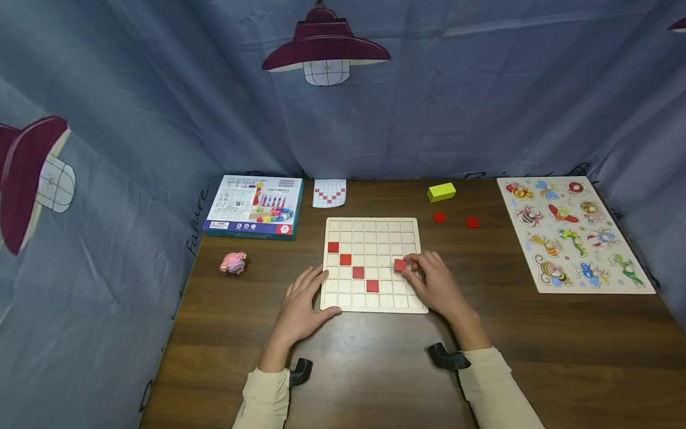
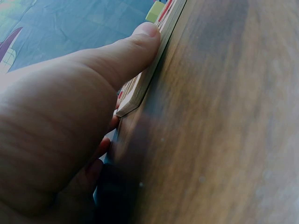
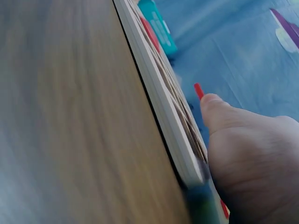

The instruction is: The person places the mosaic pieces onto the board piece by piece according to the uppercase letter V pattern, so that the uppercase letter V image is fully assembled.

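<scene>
A pale wooden grid board [image 1: 354, 301] lies in the middle of the table. Red square tiles, one of them this tile [image 1: 358, 272], form a diagonal running down to the right in its cells. Between thumb and fingertips my right hand [image 1: 436, 286] pinches another red tile [image 1: 399, 265] over the right part of the board; the right wrist view shows that tile [image 3: 199, 91] edge-on, above the board. My left hand [image 1: 300, 307] rests at the board's lower left corner, thumb along the near edge and fingers along the left side.
Two loose red tiles, one here [image 1: 472, 222], and a yellow block [image 1: 442, 192] lie behind the board to the right. At the back stand a pattern card [image 1: 329, 193] and a flat box [image 1: 252, 208]. A pink toy [image 1: 233, 263] sits left, a picture board [image 1: 581, 238] right.
</scene>
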Motion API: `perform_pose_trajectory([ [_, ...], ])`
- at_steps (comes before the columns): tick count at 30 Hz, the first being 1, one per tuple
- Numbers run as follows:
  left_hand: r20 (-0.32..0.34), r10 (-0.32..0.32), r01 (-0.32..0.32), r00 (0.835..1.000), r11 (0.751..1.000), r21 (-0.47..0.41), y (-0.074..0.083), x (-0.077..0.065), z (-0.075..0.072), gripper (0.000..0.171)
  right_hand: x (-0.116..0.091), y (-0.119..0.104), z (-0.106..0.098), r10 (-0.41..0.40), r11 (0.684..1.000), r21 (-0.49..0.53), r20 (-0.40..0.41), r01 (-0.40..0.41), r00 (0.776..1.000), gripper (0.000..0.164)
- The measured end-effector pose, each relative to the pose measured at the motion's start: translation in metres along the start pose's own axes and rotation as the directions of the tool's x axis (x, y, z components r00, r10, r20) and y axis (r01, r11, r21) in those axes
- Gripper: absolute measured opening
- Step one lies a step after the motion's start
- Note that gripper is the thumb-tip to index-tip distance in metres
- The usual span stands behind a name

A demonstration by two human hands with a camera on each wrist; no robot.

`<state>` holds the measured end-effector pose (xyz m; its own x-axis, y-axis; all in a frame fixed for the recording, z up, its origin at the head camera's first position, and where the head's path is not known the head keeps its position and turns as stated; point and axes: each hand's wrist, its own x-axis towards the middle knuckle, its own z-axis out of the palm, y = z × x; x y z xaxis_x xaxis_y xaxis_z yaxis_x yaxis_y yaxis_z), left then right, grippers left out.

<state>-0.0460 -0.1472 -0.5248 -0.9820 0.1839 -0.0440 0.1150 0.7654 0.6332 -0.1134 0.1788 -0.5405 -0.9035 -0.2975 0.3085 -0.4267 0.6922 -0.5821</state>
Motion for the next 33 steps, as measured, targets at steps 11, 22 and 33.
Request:
perform_pose_trajectory([
  [11, 0.006, -0.006, 0.006, 1.000, 1.000, 0.007, -0.002, -0.002, 0.000, 0.089, 0.003, -0.021, 0.014, 0.000, 0.998, -0.068, 0.089, 0.006, 0.996, 0.029],
  [22, 0.004, -0.007, 0.007, 1.000, 1.000, 0.012, -0.003, 0.001, 0.001, 0.090, 0.004, -0.021, 0.016, -0.036, 0.995, -0.094, 0.076, 0.043, 0.996, 0.024],
  [33, 0.009, -0.004, 0.004, 1.000, 1.000, 0.016, -0.003, 0.002, 0.002, 0.091, 0.005, -0.021, 0.016, -0.027, 0.999, -0.021, 0.029, 0.028, 0.999, 0.019],
])
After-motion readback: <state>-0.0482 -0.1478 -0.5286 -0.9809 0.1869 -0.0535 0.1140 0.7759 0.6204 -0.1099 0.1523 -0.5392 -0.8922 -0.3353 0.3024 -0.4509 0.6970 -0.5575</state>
